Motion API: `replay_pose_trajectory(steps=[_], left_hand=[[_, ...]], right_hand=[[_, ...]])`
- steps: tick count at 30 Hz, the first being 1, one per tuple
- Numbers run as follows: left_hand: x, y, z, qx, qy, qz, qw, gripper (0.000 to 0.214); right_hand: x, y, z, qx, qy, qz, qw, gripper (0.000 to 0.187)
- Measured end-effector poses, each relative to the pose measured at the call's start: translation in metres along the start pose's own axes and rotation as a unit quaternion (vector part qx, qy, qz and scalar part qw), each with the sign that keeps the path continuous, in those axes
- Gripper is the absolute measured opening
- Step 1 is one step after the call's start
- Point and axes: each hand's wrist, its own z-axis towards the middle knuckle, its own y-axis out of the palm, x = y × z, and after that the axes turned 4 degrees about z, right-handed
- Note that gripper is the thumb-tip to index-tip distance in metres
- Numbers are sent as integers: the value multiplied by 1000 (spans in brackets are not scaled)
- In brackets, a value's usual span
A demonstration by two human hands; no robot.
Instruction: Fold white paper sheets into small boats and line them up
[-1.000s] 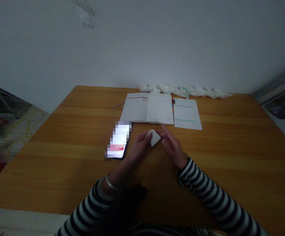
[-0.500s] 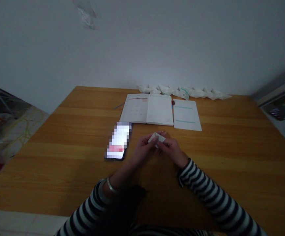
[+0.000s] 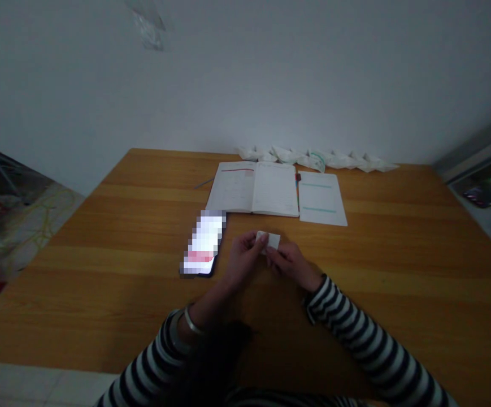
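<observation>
While the left hand (image 3: 244,255) clamps white paper (image 3: 274,241), the right hand (image 3: 294,263) pinches its edge.

Wall (image 3: 270,85): I see dim grey-blue, darker toward the upper corners; the light's source I cannot tell.
Table (image 3: 398,249): dull orange-brown, with a soft shadow left of the left arm (image 3: 213,302) and near-black gloom at the near middle.
Phone (image 3: 206,240): my brightest spot, a glaring white screen under coarse square blocks.
Notebook (image 3: 274,189): pale pages, print too faint for me to read.
Paper (image 3: 274,241): pale, details soft.
Outer edges: wide-angle stretch, lines leaning outward.
</observation>
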Motion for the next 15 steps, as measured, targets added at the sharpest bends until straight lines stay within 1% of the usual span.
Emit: replay_pose_trajectory(steps=[3, 5, 11, 15], left_hand=[[7, -2, 2, 35, 19, 44, 998, 39], [11, -4, 2, 40, 15, 52, 998, 39], [11, -1, -1, 57, -6, 33, 998, 41], [10, -1, 0, 78, -13, 44, 996, 40]], right_hand=[[-6, -3, 0, -34, -4, -12, 999, 63], [-8, -4, 0, -50, -9, -23, 998, 64], [-6, 0, -1, -40, 2, -27, 999, 65], [-6, -1, 0, -30, -31, -57, 997, 65]])
